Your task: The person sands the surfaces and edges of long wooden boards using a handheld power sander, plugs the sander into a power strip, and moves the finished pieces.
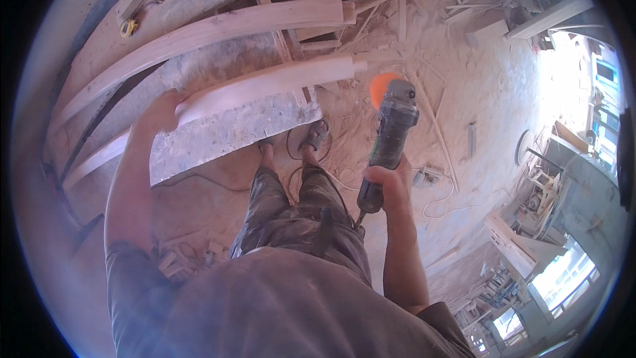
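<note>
My right hand (391, 182) grips the rear handle of a dark angle grinder (391, 132) whose orange disc (383, 86) spins at its far end, held in the air off the right end of the wood. My left hand (161, 111) rests on the left part of a long curved pale wooden piece (278, 83) lying on a dusty workbench (218, 132). The disc is a short way from the piece's right end, not touching it.
A second curved wooden piece (218, 30) lies farther back on the bench. Offcuts and slats (371, 0) litter the sawdust-covered floor. A power cord (444, 202) trails on the floor at right. Wooden frames and machines (543, 192) stand at the right edge.
</note>
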A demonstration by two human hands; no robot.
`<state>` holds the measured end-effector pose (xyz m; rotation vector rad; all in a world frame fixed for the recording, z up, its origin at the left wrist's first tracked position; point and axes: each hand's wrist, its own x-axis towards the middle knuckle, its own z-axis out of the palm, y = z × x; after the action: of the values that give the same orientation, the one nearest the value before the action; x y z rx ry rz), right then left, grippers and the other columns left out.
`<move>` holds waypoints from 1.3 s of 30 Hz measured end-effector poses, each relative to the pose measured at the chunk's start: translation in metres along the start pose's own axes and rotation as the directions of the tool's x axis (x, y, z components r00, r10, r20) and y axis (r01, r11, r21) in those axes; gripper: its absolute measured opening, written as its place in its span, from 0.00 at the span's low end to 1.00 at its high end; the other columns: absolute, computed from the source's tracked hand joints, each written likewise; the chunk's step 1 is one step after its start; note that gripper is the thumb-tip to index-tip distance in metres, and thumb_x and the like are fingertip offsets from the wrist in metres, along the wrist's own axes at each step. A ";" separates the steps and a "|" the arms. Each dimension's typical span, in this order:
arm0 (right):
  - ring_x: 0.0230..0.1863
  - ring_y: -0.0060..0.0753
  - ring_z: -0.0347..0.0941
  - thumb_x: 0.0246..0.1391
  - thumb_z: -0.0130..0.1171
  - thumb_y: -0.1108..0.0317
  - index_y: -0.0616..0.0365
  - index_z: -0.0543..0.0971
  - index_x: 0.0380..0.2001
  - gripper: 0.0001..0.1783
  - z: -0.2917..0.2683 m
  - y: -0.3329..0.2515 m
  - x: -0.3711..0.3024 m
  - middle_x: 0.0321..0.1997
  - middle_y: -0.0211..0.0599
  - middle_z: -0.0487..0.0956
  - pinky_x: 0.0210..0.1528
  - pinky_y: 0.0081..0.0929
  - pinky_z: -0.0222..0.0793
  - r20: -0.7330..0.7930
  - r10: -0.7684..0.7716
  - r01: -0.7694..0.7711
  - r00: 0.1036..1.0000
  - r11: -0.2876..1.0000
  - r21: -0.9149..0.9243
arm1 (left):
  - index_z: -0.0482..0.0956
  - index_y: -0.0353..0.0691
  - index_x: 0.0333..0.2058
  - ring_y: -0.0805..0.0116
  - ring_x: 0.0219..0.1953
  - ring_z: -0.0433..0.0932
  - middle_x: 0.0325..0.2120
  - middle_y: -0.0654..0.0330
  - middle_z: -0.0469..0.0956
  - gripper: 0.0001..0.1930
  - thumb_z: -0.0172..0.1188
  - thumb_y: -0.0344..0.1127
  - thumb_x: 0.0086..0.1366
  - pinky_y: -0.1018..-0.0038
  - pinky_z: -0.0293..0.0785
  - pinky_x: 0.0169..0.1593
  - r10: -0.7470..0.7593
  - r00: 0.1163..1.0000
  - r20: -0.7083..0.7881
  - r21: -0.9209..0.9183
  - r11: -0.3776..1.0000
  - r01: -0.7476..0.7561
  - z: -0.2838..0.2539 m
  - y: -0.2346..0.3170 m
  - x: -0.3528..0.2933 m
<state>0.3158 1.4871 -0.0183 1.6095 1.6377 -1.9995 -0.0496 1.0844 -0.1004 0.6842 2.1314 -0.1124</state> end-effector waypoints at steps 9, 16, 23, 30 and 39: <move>0.31 0.26 0.75 0.33 0.68 0.73 0.62 0.77 0.41 0.24 -0.005 -0.020 0.025 0.31 0.30 0.78 0.37 0.27 0.73 0.081 -0.100 0.108 0.992 0.989 -0.097 | 0.68 0.33 0.65 0.41 0.71 0.62 0.66 0.39 0.66 0.39 0.64 0.23 0.49 0.55 0.56 0.75 -0.004 0.978 -0.209 0.018 1.000 0.008 0.009 0.076 0.008; 0.33 0.27 0.76 0.32 0.66 0.72 0.62 0.77 0.42 0.26 0.005 -0.030 0.048 0.33 0.31 0.79 0.38 0.27 0.73 0.156 -0.135 0.161 0.979 0.973 -0.166 | 0.68 0.41 0.66 0.43 0.67 0.67 0.62 0.41 0.72 0.42 0.64 0.21 0.47 0.56 0.61 0.72 0.037 0.991 -0.132 0.013 0.999 -0.036 -0.010 0.094 0.000; 0.34 0.27 0.77 0.31 0.67 0.73 0.62 0.78 0.43 0.28 -0.007 -0.017 0.046 0.34 0.31 0.79 0.39 0.28 0.74 0.188 -0.067 0.098 0.980 0.982 -0.164 | 0.70 0.50 0.67 0.43 0.63 0.72 0.57 0.44 0.77 0.45 0.65 0.18 0.46 0.56 0.67 0.68 0.048 0.994 -0.096 -0.004 0.999 -0.049 -0.015 0.092 0.007; 0.33 0.27 0.76 0.31 0.67 0.72 0.62 0.77 0.41 0.26 -0.005 -0.021 0.058 0.33 0.32 0.78 0.39 0.28 0.74 0.209 -0.101 0.132 0.973 0.981 -0.143 | 0.70 0.49 0.67 0.43 0.65 0.70 0.58 0.44 0.75 0.45 0.63 0.17 0.46 0.55 0.66 0.69 -0.005 0.992 -0.126 0.001 1.000 0.005 -0.012 0.102 0.002; 0.33 0.28 0.76 0.31 0.67 0.72 0.62 0.77 0.41 0.26 -0.015 -0.021 0.057 0.32 0.32 0.78 0.39 0.28 0.74 0.191 -0.131 0.164 0.973 0.973 -0.165 | 0.67 0.38 0.67 0.43 0.72 0.61 0.66 0.39 0.68 0.44 0.60 0.18 0.46 0.57 0.55 0.76 -0.063 0.995 -0.074 -0.074 0.996 0.058 -0.017 0.113 -0.003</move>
<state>0.2870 1.5357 -0.0453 1.2420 1.8544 -1.9314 -0.0029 1.1840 -0.0697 0.5905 2.2190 -0.0423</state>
